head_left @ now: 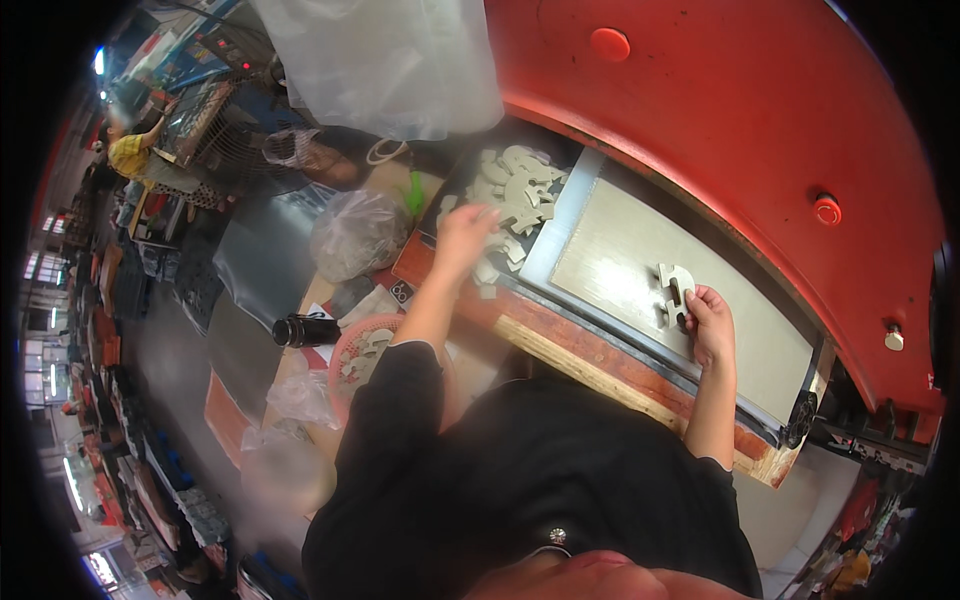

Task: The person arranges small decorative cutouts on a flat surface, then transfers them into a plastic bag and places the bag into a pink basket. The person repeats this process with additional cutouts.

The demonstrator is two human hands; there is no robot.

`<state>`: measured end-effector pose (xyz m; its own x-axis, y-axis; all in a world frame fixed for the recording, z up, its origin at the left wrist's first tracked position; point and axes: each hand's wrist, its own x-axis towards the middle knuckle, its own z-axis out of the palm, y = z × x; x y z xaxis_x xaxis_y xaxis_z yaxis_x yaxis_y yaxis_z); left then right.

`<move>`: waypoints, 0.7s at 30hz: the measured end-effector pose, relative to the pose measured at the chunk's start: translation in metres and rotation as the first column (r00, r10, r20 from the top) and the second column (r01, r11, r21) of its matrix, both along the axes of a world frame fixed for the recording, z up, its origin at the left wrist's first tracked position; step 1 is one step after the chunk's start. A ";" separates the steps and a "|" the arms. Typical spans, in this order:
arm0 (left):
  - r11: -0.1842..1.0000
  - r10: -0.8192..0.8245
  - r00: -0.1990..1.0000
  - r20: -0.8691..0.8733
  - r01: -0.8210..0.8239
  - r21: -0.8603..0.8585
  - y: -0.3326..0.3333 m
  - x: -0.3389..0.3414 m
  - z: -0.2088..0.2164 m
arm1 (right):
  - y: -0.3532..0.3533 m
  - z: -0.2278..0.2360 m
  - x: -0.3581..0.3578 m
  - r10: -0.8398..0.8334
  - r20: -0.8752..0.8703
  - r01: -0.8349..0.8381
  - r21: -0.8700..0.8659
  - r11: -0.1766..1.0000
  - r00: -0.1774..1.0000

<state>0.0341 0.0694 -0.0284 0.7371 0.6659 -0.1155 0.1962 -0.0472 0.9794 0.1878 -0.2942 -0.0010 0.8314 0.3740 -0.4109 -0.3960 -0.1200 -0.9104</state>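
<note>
My right hand [711, 322] grips the edge of a grey curved piece with cut-outs [676, 292], between thumb and fingers. That piece is over the pale flat plate [630, 240] of a red machine; whether it rests on the plate I cannot tell. My left hand [466, 238] is at the near left side of a heap of grey-green curved cut pieces [522, 190]. Its fingers point toward the heap and are blurred, so their grip does not show. A few loose pieces [488, 272] lie just beside that hand, near the wooden edge.
The red machine body [740, 110] overhangs the plate. A wooden board edge [590, 365] runs in front. On the left are a pink basket [338, 385] with cut pieces, a black bottle [306, 331] and a filled plastic bag [360, 235]. Another person [130, 155] is far left.
</note>
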 end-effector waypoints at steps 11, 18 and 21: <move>0.750 0.173 0.984 -0.043 -0.103 0.654 -0.003 0.004 -0.014 | 0.001 0.000 0.001 -0.006 -0.011 0.006 -0.021 1.000 1.000; 0.801 0.188 0.978 -0.086 -0.102 0.590 -0.006 0.004 -0.014 | -0.001 -0.002 0.001 -0.006 -0.008 0.006 -0.014 1.000 1.000; 0.723 0.181 0.983 -0.042 -0.104 0.683 -0.006 0.003 -0.016 | -0.002 -0.003 0.002 0.000 -0.014 0.001 0.022 1.000 1.000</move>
